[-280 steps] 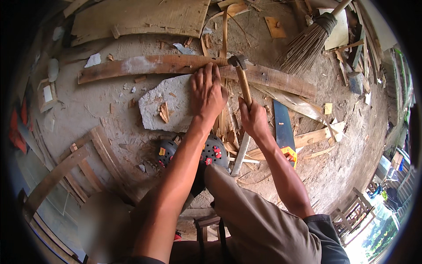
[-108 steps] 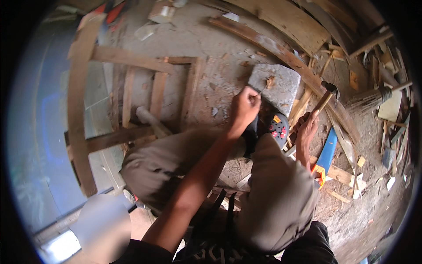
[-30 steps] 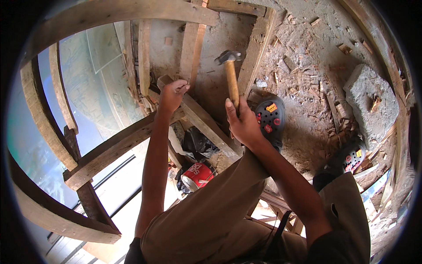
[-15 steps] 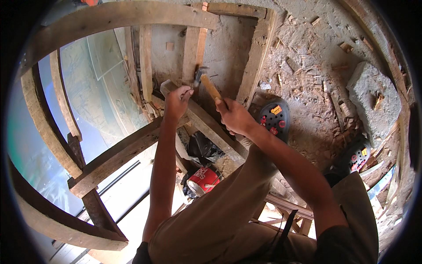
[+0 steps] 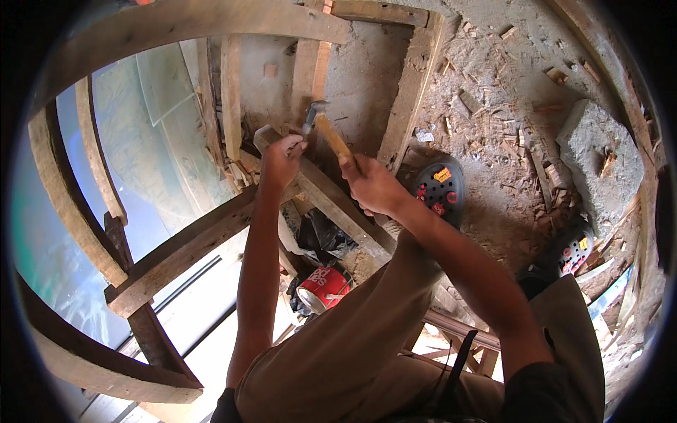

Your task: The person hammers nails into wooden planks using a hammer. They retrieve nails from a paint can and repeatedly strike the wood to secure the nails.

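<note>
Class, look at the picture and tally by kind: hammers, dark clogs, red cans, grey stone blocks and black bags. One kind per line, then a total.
Hammer: 1
Dark clogs: 2
Red can: 1
Grey stone block: 1
Black bag: 1
Total: 6

Left arm: bare, comes up from the lower edge, nearly straight, reaching forward and away from the body.
Left hand (image 5: 281, 156): fingers curled and pinched together at the tips, knuckles up.
Right arm: bare, bent at the elbow, forearm running up and leftward across the thigh.
Right hand (image 5: 374, 187): closed in a fist around a handle, thumb side toward the left hand.
Spacing: the two hands are near each other, not touching.
</note>
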{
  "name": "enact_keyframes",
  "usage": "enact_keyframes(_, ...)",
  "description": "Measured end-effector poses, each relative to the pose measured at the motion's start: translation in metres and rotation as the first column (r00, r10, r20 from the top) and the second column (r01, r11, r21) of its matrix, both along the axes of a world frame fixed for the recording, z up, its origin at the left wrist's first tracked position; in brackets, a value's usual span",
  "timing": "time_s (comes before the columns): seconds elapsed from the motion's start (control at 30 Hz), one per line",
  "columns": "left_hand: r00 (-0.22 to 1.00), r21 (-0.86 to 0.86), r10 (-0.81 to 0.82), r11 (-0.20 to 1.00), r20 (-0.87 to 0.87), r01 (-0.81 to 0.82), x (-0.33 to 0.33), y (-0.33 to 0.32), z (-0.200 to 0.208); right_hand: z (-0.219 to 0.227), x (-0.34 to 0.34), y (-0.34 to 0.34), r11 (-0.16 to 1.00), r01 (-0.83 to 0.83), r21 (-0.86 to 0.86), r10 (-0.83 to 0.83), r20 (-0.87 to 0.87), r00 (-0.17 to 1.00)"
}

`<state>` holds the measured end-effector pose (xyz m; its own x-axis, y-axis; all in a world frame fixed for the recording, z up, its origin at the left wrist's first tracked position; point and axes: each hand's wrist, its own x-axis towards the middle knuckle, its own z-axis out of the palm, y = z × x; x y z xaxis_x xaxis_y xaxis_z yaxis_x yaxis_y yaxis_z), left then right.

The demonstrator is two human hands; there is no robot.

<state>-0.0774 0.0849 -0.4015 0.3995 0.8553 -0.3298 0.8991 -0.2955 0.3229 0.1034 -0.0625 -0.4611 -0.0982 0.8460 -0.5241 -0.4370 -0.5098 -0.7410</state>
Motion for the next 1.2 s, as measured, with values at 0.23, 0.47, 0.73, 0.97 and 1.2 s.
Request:
enact_keyframes(0.23,1.000,-0.023,-0.008,1.000,0.009,0.009,0.005,-0.001,0.003,0.023,0.013,-0.001,0.989,-0.037,-0.141,0.024,-0.095,0.995)
enact_keyframes(0.47,1.000,-0.073,0.013,0.997,-0.025,-0.014,0.010,-0.002,0.008,0.018,0.005,0.009,0.996,0.058,-0.062,-0.052,0.105,0.993)
enact_keyframes(0.73,1.000,-0.068,0.016,0.998,-0.026,-0.017,0.006,-0.002,0.004,0.019,0.021,0.005,0.974,-0.209,-0.087,0.211,0.019,0.977)
enact_keyframes(0.97,1.000,-0.043,0.007,0.999,-0.020,-0.008,0.004,-0.004,0.006,0.027,0.026,0.006,0.975,-0.190,-0.115,0.184,-0.063,0.981)
enact_keyframes(1.2,0.995,-0.047,0.069,0.996,-0.067,-0.072,0.009,-0.006,0.008,0.020,0.023,0.005,0.992,-0.085,-0.095,0.071,-0.139,0.988)
